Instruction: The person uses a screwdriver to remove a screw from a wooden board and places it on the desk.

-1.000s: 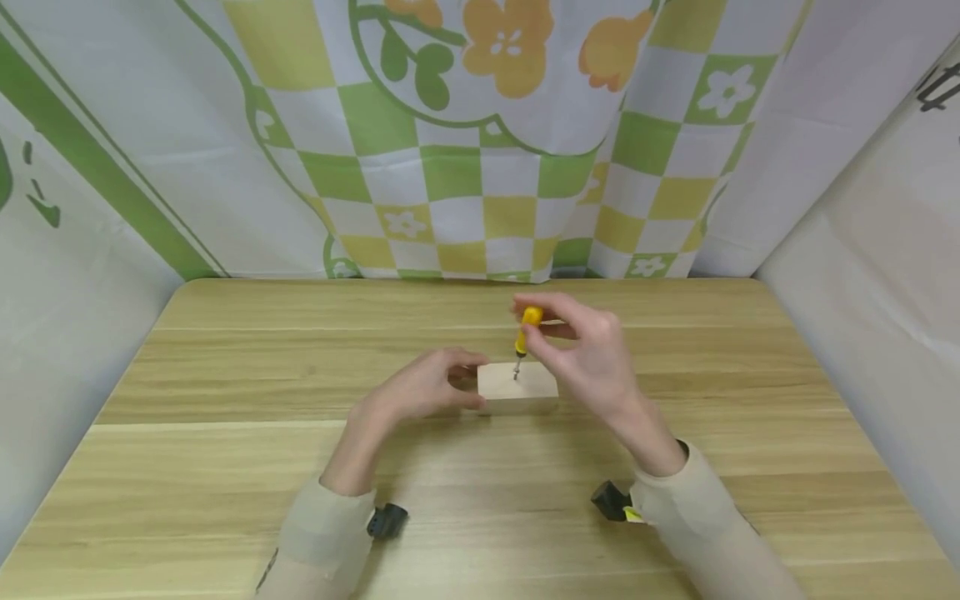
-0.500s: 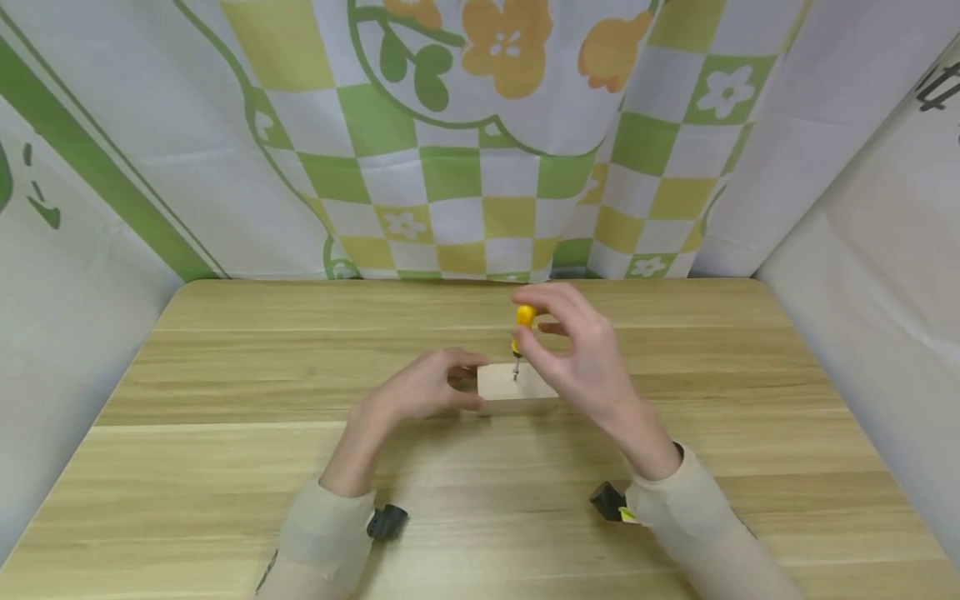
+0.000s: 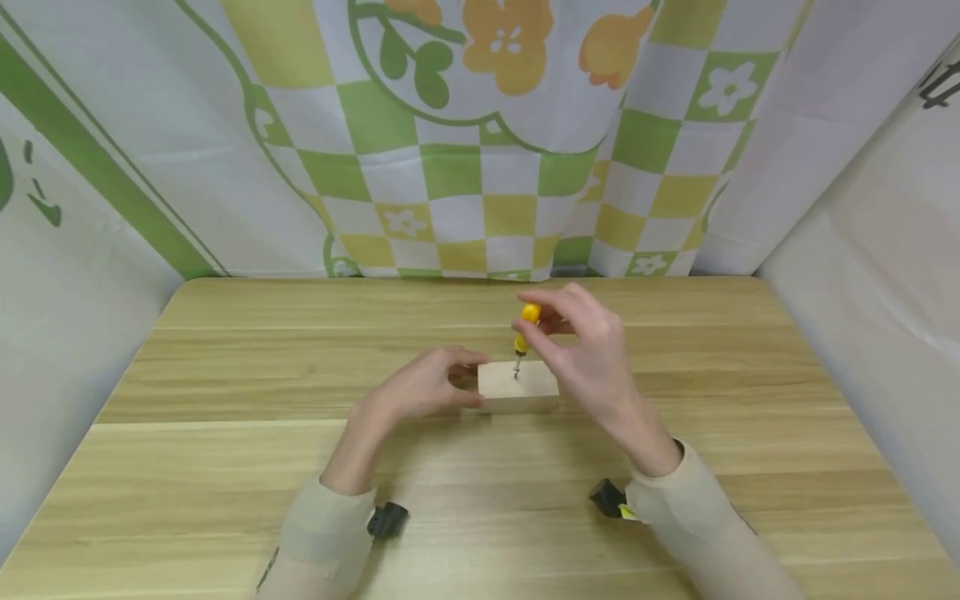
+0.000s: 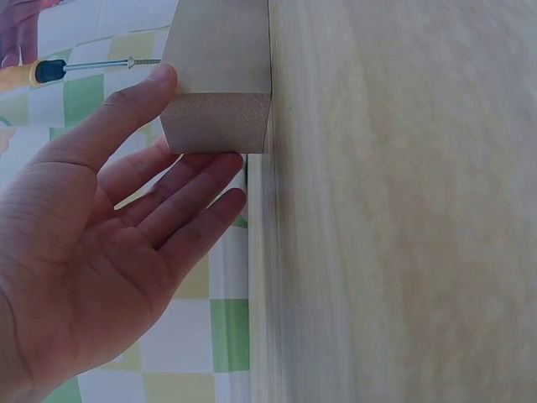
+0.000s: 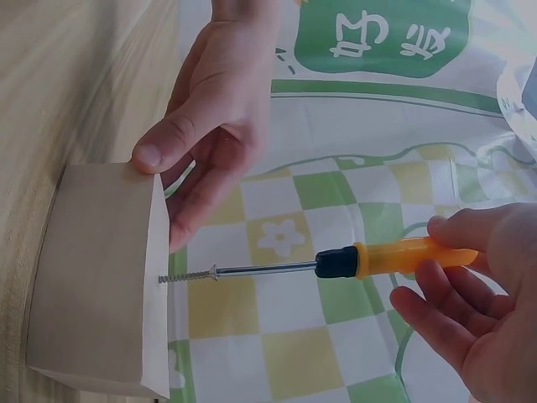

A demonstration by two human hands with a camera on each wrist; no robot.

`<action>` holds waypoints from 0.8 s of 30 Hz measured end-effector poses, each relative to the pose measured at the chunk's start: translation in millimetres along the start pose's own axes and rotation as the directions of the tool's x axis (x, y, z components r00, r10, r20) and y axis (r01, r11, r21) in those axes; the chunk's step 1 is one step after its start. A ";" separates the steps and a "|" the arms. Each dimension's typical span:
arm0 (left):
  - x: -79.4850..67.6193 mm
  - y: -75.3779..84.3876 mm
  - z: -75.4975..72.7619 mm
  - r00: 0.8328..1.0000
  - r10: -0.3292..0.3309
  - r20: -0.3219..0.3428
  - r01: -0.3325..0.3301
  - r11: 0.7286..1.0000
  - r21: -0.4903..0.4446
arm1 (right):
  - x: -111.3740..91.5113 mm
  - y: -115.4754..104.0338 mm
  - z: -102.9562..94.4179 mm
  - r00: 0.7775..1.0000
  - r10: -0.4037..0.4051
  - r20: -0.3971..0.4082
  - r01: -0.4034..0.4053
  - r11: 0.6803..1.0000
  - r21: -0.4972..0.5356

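Note:
A pale wooden block [image 3: 536, 382] lies on the table, its long side running left to right. My left hand [image 3: 420, 387] holds its left end, thumb at the near edge and fingers on the far side. From the block's top face stands a threaded screw [image 5: 186, 277], its point in the wood and much of its thread showing. The tip of a screwdriver [image 5: 394, 258] with a yellow handle and black collar meets the screw head, nearly in line with it. Above the block my right hand [image 3: 592, 354] pinches the handle between thumb and fingers.
The wood-grain table [image 3: 300, 483] spreads around the block. Behind it hangs a checked green, yellow and white curtain [image 3: 450, 175], with white cloth at both sides. Black wrist cameras stick out from the left sleeve [image 3: 322, 525] and the right sleeve [image 3: 690, 508].
My right hand's fingers have shifted around the handle, and the screwdriver's top has rocked slightly left and back right. The left hand and block stay put.

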State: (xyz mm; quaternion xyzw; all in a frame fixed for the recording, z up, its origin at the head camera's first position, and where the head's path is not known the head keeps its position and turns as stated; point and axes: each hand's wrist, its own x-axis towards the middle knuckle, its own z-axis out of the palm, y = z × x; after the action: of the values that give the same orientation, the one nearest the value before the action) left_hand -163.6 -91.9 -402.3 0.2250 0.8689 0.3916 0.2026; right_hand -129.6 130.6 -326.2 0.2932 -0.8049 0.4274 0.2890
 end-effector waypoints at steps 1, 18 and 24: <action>-0.2 0.4 -0.3 1.000 -0.004 -0.001 0.004 1.000 0.001 | 0.2 -0.2 0.0 1.000 -0.002 0.000 0.002 1.000 -0.001; -1.8 2.1 -1.7 1.000 0.000 -0.003 0.000 1.000 -0.027 | 2.2 -2.4 -0.6 0.998 -0.033 0.054 0.034 0.999 -0.020; -2.3 3.0 -1.7 1.000 -0.009 -0.003 0.009 1.000 -0.030 | 1.4 -1.0 0.4 0.996 -0.055 0.069 0.056 0.998 -0.002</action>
State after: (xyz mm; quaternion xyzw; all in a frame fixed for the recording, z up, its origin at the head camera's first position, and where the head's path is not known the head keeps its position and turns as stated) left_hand -161.9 -92.4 -398.5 0.2177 0.8641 0.4040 0.2065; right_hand -129.9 129.5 -324.8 0.3294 -0.8066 0.4074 0.2735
